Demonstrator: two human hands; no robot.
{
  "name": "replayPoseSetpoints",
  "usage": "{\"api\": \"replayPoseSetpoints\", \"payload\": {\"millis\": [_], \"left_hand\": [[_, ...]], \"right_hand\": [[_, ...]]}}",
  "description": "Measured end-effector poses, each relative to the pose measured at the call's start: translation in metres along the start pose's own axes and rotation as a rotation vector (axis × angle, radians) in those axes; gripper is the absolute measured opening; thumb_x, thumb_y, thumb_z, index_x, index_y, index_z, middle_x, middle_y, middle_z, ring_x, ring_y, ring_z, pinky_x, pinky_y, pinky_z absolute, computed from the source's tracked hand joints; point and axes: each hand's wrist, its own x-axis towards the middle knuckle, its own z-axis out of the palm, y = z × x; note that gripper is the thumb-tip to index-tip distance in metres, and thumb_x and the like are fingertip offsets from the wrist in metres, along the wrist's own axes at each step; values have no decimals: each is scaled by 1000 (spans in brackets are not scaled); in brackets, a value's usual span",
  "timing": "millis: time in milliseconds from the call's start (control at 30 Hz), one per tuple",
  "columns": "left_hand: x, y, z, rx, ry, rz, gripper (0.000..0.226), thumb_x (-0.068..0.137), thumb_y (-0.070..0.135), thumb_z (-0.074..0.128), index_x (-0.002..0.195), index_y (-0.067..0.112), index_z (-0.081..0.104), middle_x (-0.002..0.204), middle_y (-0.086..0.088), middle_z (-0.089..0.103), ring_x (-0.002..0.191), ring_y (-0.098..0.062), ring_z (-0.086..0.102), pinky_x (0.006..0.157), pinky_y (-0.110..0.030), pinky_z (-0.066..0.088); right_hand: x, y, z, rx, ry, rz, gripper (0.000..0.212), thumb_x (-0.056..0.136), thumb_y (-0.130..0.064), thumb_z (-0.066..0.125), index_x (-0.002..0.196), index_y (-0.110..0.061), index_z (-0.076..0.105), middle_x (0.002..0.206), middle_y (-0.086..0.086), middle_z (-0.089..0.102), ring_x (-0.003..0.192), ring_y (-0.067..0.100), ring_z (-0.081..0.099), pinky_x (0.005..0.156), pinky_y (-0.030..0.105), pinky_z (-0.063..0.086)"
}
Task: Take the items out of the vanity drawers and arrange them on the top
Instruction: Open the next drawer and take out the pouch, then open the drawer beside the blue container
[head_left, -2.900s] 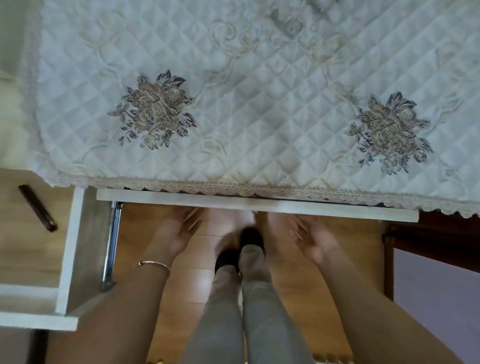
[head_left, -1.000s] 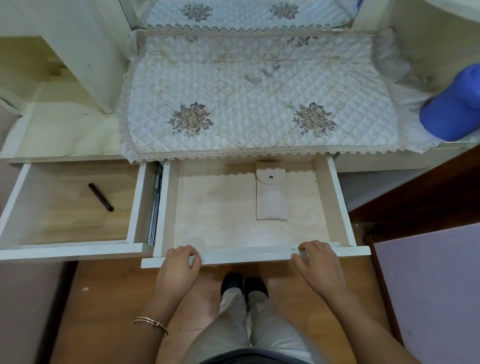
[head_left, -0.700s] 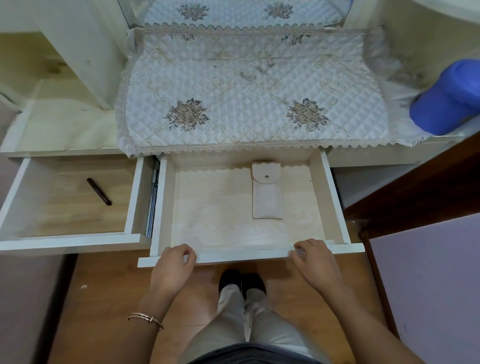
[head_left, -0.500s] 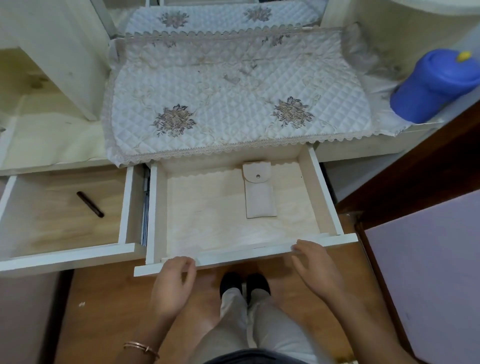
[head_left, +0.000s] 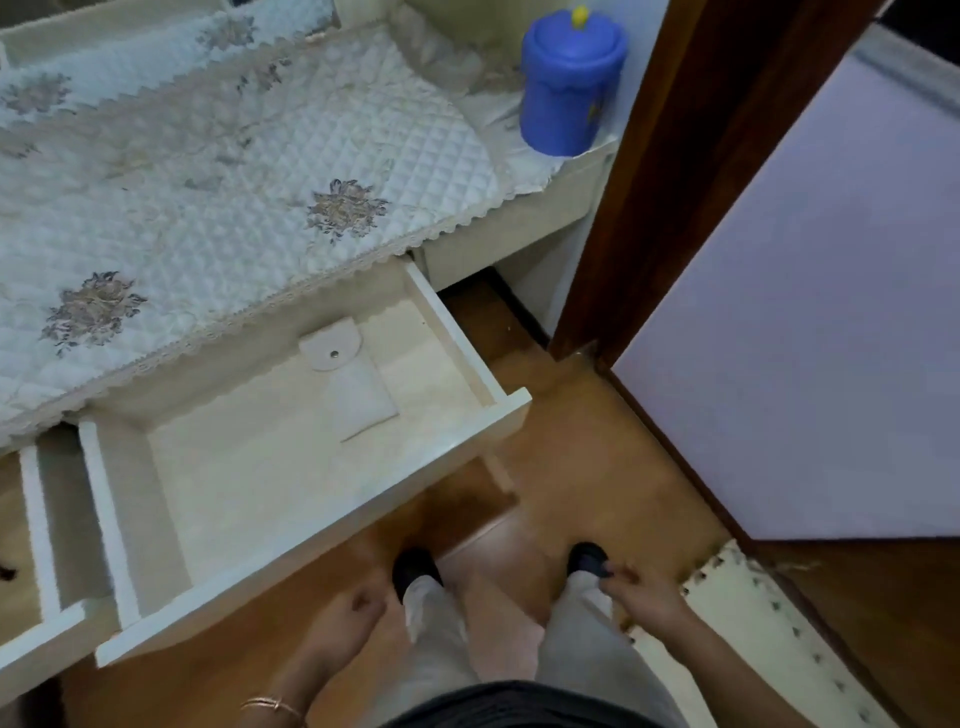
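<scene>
The middle vanity drawer (head_left: 457, 439) stands pulled out, and a cream snap pouch (head_left: 353, 384) lies flat near its back. Above it, a quilted white cloth with embroidered flowers (head_left: 223, 208) covers the vanity top. The left drawer (head_left: 36, 519) is also pulled out, with only its right part in view. My left hand (head_left: 345, 621) hangs below the drawer front, fingers loosely curled and holding nothing. My right hand (head_left: 636, 590) hangs over my right leg, also holding nothing. Neither hand touches the drawer.
A blue lidded container (head_left: 569, 78) stands on the vanity's right end. A dark wooden door frame (head_left: 654, 171) and a pale purple panel (head_left: 810, 322) close off the right. A patterned mat (head_left: 769, 629) lies on the wooden floor by my right foot.
Both hands have let go of the middle drawer's front and dropped to my sides. The view has swung to the right, and my feet have moved apart.
</scene>
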Motion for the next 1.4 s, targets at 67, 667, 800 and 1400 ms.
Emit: {"api": "replayPoseSetpoints", "payload": {"millis": [67,667,800,1400], "left_hand": [[3,23,17,-17,5,-44,27,94,29,43,72,18,54,76,-3,56,68,-15,50,62,-27,36],[4,201,137,-269,-30,-118,21,95,23,42,76,20,51,86,-2,52,84,-20,49,65,-24,37],[27,224,130,-296,-42,-148,19,94,23,43,79,21,54,91,-2,55,89,-21,52,68,-26,39],[152,359,20,-792,117,-97,25,96,22,41,114,9,54,116,-10,58,104,-24,54,83,-32,40]], "right_hand": [[7,28,-25,-5,-40,50,20,84,-19,56,104,-18,56,103,8,58,92,20,55,81,30,43],[57,122,-226,165,3,163,19,76,-21,67,93,-11,63,80,6,60,83,24,57,68,30,41],[83,102,-242,158,-2,160,21,83,-18,62,103,-10,61,95,9,60,98,27,58,76,29,40],[200,-191,-302,-168,-42,-160,16,87,-15,55,100,-17,63,102,0,56,100,21,54,90,30,42]]}}
